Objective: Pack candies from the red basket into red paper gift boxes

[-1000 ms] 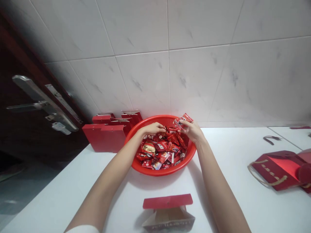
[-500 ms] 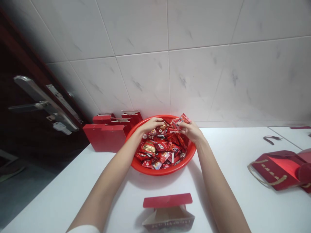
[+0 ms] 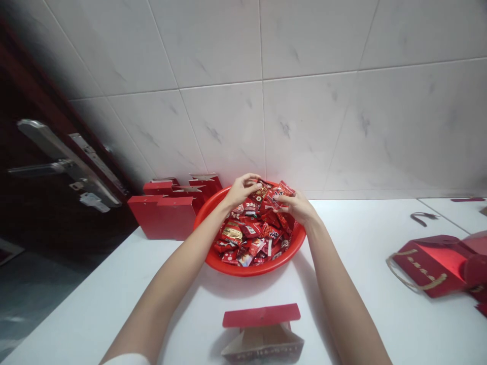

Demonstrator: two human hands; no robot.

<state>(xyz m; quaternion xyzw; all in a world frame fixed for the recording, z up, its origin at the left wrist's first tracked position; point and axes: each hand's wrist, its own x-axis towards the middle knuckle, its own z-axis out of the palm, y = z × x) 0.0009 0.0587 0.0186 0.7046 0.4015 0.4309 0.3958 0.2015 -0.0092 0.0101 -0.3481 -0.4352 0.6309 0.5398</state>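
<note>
A red plastic basket (image 3: 247,270) heaped with small wrapped snacks (image 3: 250,228) stands against the tiled wall. Over its back rim, my left hand (image 3: 240,192) is closed with thumb and fingers on a dark red and brown snack packet (image 3: 262,191). On the right side, my right hand (image 3: 299,207) pinches a bright red snack packet (image 3: 283,189) with white and dark print. Both packets are raised just over the heap, close to each other. In front of the basket sits a red paper gift box (image 3: 262,334) with its top flaps open.
Several folded red boxes (image 3: 162,217) stand at the basket's left. Farther right lies a red gift box (image 3: 422,266) with a rope handle, near a dark curled strip (image 3: 422,219). A dark door with a metal handle (image 3: 53,162) borders the white table (image 3: 114,299) on the left.
My left hand has risen slightly and moved right, lifting the brown packet from the heap. My right hand stays nearly in place with its red packet, drawn slightly left.
</note>
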